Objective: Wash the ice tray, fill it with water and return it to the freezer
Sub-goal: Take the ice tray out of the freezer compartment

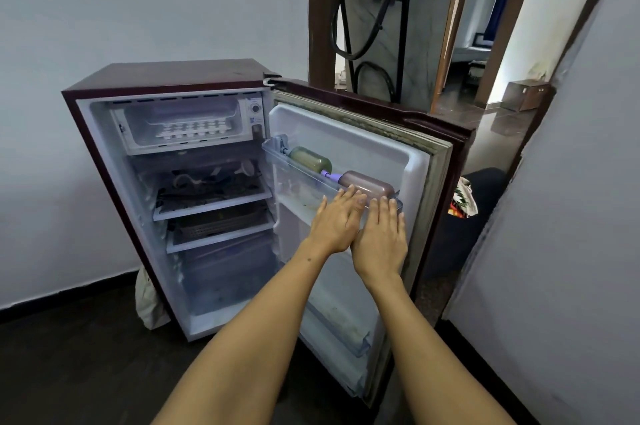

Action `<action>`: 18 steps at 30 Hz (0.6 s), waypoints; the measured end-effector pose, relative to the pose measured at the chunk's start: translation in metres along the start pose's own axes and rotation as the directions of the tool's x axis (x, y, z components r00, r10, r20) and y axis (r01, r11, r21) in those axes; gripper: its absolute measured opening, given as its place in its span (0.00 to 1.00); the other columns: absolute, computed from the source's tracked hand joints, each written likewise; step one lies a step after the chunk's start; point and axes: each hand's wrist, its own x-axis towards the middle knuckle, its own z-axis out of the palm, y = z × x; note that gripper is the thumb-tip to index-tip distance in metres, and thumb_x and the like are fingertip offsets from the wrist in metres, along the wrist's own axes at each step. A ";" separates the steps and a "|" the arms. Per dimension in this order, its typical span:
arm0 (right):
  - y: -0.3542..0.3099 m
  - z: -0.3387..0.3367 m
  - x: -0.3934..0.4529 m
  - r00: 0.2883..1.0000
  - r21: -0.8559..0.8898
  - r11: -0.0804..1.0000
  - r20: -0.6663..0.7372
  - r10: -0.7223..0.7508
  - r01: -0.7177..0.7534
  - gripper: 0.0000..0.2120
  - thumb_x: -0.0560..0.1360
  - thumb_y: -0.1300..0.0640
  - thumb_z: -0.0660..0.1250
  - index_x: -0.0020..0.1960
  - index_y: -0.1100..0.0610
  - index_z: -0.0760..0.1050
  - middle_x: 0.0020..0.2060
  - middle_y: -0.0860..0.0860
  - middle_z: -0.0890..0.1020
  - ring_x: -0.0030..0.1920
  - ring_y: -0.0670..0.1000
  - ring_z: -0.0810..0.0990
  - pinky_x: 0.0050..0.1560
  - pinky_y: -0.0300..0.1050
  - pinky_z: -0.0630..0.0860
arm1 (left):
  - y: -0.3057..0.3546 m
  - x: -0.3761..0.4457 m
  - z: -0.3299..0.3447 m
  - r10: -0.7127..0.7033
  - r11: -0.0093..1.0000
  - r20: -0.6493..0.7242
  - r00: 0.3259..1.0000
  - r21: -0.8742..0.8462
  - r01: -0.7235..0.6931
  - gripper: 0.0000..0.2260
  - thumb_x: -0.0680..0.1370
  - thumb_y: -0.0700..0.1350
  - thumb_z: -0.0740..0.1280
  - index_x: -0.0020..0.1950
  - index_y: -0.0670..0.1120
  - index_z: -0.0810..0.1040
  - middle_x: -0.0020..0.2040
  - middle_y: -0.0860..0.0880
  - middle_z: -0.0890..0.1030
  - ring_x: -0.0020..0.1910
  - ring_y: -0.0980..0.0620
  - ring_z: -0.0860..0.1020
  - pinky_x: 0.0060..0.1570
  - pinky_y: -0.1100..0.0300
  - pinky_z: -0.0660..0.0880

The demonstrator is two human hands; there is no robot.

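Observation:
A small maroon fridge (pixel 166 76) stands open on the floor. Its freezer box (pixel 183 147) sits at the top, and a white ice tray (pixel 194 129) lies inside it. The fridge door (pixel 367 147) swings out to the right. My left hand (pixel 334 220) and my right hand (pixel 381 234) are stretched out side by side with straight fingers, in front of the door's upper shelf (pixel 294 171). Both hands hold nothing. They are well to the right of and below the ice tray.
Two bottles lie on the door shelf, a green one (pixel 310 158) and a brown one (pixel 367 182). Fridge shelves hold dark items and a mesh basket (pixel 214 223). A doorway (pixel 485 26) opens behind the door, and a wall corner (pixel 554 216) stands at the right.

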 end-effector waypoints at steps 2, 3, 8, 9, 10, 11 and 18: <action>0.006 0.000 0.006 1.000 -0.004 1.000 0.015 0.024 -0.024 0.29 0.81 0.55 0.56 0.78 0.60 0.49 0.78 0.56 0.51 0.78 0.53 0.45 0.76 0.49 0.41 | 0.006 0.007 0.005 0.002 1.000 0.024 1.000 0.011 -0.002 0.23 0.84 0.54 0.43 0.77 0.47 0.59 0.78 0.50 0.57 0.78 0.52 0.53 0.76 0.48 0.44; 0.009 0.000 0.009 0.999 -0.002 0.999 0.022 0.034 -0.034 0.30 0.81 0.55 0.56 0.78 0.60 0.48 0.78 0.56 0.50 0.78 0.53 0.45 0.76 0.49 0.41 | 0.008 0.010 0.007 0.001 1.000 0.035 0.999 0.014 -0.002 0.24 0.84 0.54 0.43 0.77 0.47 0.59 0.78 0.50 0.56 0.78 0.52 0.52 0.76 0.48 0.44; 0.023 0.001 0.024 0.996 0.017 0.997 0.042 0.075 -0.076 0.31 0.80 0.56 0.58 0.78 0.60 0.48 0.78 0.56 0.50 0.78 0.54 0.45 0.77 0.49 0.42 | 0.015 0.025 0.013 0.002 0.999 0.054 0.999 0.051 -0.005 0.24 0.84 0.55 0.44 0.77 0.47 0.60 0.78 0.49 0.57 0.78 0.51 0.53 0.76 0.46 0.44; 0.025 0.002 0.026 0.995 0.032 0.996 0.047 0.085 -0.087 0.31 0.80 0.57 0.58 0.78 0.60 0.49 0.78 0.56 0.50 0.78 0.54 0.45 0.77 0.49 0.43 | 0.016 0.027 0.014 0.004 0.999 0.050 0.999 0.048 -0.006 0.24 0.84 0.55 0.44 0.76 0.47 0.60 0.78 0.49 0.58 0.78 0.51 0.53 0.76 0.47 0.44; 0.026 0.003 0.029 0.994 0.048 0.994 0.051 0.093 -0.096 0.31 0.80 0.57 0.58 0.78 0.60 0.49 0.78 0.56 0.50 0.78 0.54 0.45 0.77 0.49 0.44 | 0.016 0.027 0.015 0.002 0.999 0.039 0.999 0.038 -0.003 0.24 0.84 0.55 0.44 0.76 0.47 0.61 0.78 0.49 0.59 0.78 0.51 0.53 0.76 0.47 0.44; 0.028 0.003 0.031 0.993 0.060 0.993 0.055 0.102 -0.105 0.31 0.79 0.58 0.59 0.78 0.61 0.49 0.78 0.57 0.51 0.78 0.54 0.45 0.77 0.49 0.44 | 0.017 0.027 0.015 -0.002 1.000 0.021 1.000 0.021 0.001 0.24 0.84 0.55 0.44 0.76 0.46 0.61 0.77 0.48 0.60 0.77 0.51 0.54 0.76 0.47 0.45; 0.009 0.005 0.050 0.972 0.295 0.927 0.035 0.232 -0.232 0.26 0.82 0.52 0.51 0.77 0.62 0.54 0.77 0.57 0.55 0.77 0.54 0.50 0.77 0.50 0.46 | -0.011 0.013 0.000 -0.165 0.977 -0.125 0.978 -0.154 0.146 0.23 0.84 0.54 0.45 0.74 0.46 0.65 0.75 0.44 0.66 0.76 0.47 0.59 0.75 0.47 0.49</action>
